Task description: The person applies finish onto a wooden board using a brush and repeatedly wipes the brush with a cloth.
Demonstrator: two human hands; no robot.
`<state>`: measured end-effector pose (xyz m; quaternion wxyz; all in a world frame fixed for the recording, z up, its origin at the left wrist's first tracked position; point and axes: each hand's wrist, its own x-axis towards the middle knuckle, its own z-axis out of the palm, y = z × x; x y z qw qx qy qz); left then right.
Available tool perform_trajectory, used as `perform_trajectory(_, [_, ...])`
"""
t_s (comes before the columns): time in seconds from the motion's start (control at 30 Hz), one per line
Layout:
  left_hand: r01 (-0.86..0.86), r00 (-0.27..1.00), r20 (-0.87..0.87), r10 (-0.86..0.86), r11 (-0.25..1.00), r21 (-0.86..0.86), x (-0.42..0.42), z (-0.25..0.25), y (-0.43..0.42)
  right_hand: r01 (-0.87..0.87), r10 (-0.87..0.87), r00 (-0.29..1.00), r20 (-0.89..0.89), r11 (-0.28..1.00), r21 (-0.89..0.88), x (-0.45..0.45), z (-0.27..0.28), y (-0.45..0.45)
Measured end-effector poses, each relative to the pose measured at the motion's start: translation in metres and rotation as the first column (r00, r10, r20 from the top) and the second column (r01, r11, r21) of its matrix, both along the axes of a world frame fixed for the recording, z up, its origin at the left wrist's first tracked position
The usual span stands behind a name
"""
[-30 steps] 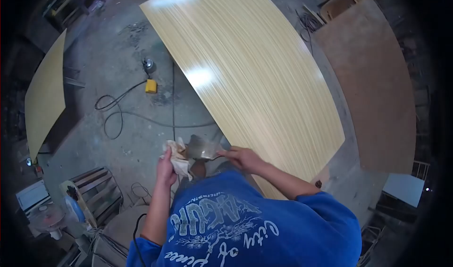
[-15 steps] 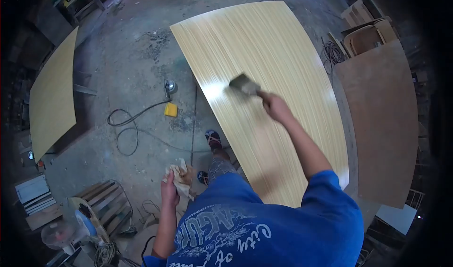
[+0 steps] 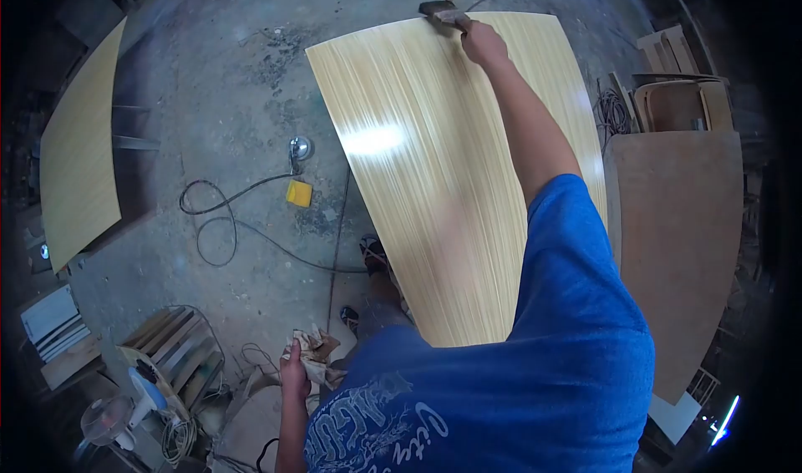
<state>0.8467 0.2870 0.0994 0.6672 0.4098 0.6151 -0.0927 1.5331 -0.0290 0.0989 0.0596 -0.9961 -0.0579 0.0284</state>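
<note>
My right hand (image 3: pixel 485 44) grips the handle of a wide paintbrush (image 3: pixel 446 13), stretched out to the far edge of a wood-grain panel (image 3: pixel 443 172). The dark bristles lie at or just past that edge; whether they touch it I cannot tell. The panel's pale striped surface shines, with a bright reflection near its left side. Low on the left, my left hand (image 3: pixel 294 373) is closed around a crumpled, brown-stained rag (image 3: pixel 314 352), held beside my body and away from the panel.
On the floor to the left lie a round metal power tool (image 3: pixel 300 148), its looping cord (image 3: pixel 219 210) and a yellow block (image 3: pixel 298 193). Another panel (image 3: pixel 83 147) stands at far left. A brown board (image 3: pixel 677 239) is at right. A fan (image 3: pixel 107 420) and slatted wood (image 3: pixel 171 348) are lower left.
My right hand has moved the paintbrush forward from the panel's middle to its far edge, and my body leans further over. My left hand still holds the rag.
</note>
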Motion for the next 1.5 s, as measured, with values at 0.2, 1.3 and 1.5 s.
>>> perform_trajectory(0.2, [0.061,0.998,0.002,-0.061,0.997,-0.049,-0.013,-0.014,-0.005,-0.031,0.030,0.996,-0.082,0.999,-0.011,-0.012,-0.012,-0.010])
perform_trajectory(1.3, [0.423,0.892,0.201,-0.405,0.904,-0.057,-0.351,-0.071,-0.140,0.046,-0.098,0.921,-0.378,0.989,-0.142,-0.672,-0.031,-0.365])
perform_trajectory(1.5, [0.431,0.895,0.170,-0.413,0.898,-0.085,-0.391,-0.077,-0.184,0.083,-0.144,0.886,-0.441,0.984,-0.155,-0.802,-0.031,-0.423])
